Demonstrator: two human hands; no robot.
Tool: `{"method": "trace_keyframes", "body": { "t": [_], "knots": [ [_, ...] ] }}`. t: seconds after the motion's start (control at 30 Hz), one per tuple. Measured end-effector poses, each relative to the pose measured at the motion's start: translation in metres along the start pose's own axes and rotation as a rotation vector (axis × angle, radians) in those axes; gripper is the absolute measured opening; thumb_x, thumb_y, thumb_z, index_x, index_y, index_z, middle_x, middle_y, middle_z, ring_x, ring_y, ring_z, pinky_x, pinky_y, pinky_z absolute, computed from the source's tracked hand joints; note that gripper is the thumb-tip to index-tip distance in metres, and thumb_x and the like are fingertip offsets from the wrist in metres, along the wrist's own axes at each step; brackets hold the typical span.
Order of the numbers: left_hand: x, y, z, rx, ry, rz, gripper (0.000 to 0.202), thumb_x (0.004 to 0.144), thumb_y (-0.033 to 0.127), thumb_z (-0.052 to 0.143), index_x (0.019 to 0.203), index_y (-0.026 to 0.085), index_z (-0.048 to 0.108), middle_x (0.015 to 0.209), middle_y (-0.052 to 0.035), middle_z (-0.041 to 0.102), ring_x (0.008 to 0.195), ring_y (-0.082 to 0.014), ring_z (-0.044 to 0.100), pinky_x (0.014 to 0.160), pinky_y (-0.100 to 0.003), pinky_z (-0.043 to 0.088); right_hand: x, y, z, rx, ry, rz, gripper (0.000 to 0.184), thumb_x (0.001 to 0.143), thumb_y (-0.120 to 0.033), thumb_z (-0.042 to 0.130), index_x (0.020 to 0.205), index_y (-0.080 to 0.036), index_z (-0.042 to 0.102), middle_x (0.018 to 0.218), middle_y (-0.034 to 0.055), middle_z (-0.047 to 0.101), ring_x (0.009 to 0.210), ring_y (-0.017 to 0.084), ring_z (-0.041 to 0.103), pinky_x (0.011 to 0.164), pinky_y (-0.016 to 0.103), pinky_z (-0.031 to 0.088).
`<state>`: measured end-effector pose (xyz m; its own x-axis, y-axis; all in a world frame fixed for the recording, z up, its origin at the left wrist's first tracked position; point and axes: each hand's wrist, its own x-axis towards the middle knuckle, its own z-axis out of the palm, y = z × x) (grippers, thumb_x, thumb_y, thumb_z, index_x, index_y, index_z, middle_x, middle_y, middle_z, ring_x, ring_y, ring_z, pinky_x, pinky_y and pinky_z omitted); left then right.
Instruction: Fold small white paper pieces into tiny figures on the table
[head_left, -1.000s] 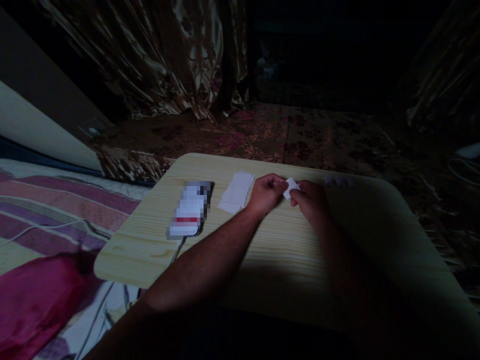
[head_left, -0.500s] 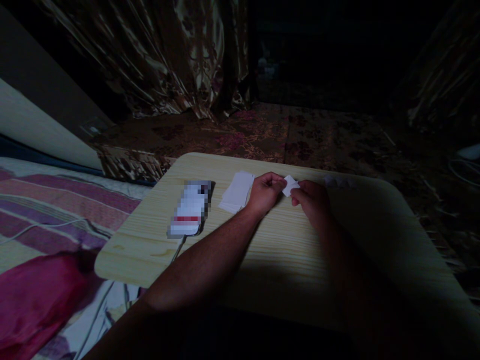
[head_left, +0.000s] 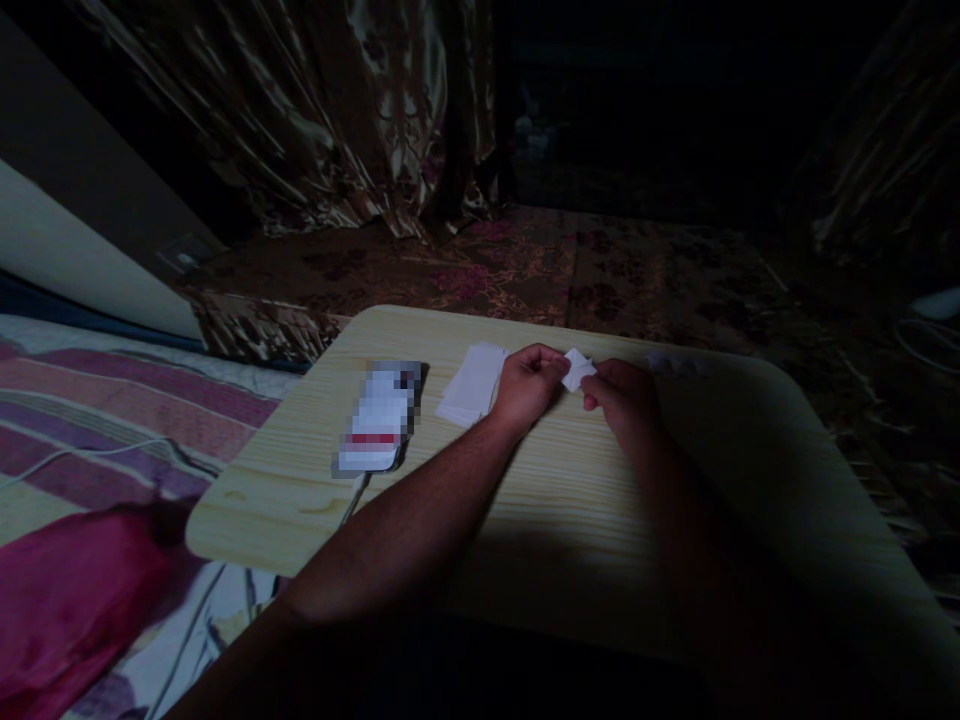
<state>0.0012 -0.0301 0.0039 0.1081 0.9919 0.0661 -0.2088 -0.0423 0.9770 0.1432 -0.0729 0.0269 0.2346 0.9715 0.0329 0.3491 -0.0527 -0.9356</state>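
Note:
Between my two hands is a small folded piece of white paper (head_left: 577,371), its crease lines faintly showing. My left hand (head_left: 531,378) pinches its left side between thumb and fingers. On the opposite side, my right hand (head_left: 616,388) grips the lower right edge, thumb on top. A loose stack of white paper sheets (head_left: 472,382) lies on the wooden table just left of my left hand. Several small folded paper pieces (head_left: 675,364) sit in a row in shadow beyond my right hand.
A phone (head_left: 379,415) with a white cable (head_left: 352,500) rests on the left of the table (head_left: 300,500). Beside it is a bed with a striped cover (head_left: 97,410) and a pink bag-like item (head_left: 82,590). Behind hangs a patterned curtain (head_left: 390,110).
The folded paper has shifted very slightly left and is turned a little between my fingers. Both hands keep their hold; the other things stay where they were.

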Motion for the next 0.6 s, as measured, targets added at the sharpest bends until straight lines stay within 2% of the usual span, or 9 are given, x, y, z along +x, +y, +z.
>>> {"method": "trace_keyframes", "body": {
  "t": [0.23,0.43,0.6],
  "knots": [
    [0.0003,-0.0005,-0.0001,-0.005,0.001,0.005,0.024,0.07,0.037,0.075,0.073,0.016,0.064,0.055,0.004,0.055,0.048,-0.0072,0.043,0.051,-0.023,0.033,0.0004,0.0008,0.0001,0.0,-0.015,-0.031,0.015,0.069,-0.033,0.063,0.066,-0.018,0.062,0.053,-0.0024,0.062,0.047,0.011,0.049,0.048,0.024,0.033],
    [-0.0003,-0.0001,0.0012,-0.067,-0.006,-0.006,0.022,0.07,0.035,0.074,0.074,0.016,0.064,0.052,0.0051,0.053,0.044,-0.0065,0.04,0.045,-0.022,0.027,0.0006,0.0031,0.0004,0.009,-0.02,-0.04,0.017,0.071,-0.035,0.063,0.065,-0.018,0.063,0.055,-0.0015,0.063,0.048,0.012,0.051,0.048,0.024,0.035],
    [-0.0005,0.0017,0.0024,-0.099,-0.034,-0.018,0.023,0.069,0.033,0.076,0.078,0.015,0.066,0.052,0.0047,0.054,0.043,-0.0065,0.041,0.043,-0.022,0.027,0.0013,0.0047,0.0012,0.059,-0.024,-0.042,0.016,0.071,-0.034,0.064,0.066,-0.019,0.062,0.055,-0.0012,0.063,0.049,0.012,0.053,0.047,0.024,0.037]
  ]
}}
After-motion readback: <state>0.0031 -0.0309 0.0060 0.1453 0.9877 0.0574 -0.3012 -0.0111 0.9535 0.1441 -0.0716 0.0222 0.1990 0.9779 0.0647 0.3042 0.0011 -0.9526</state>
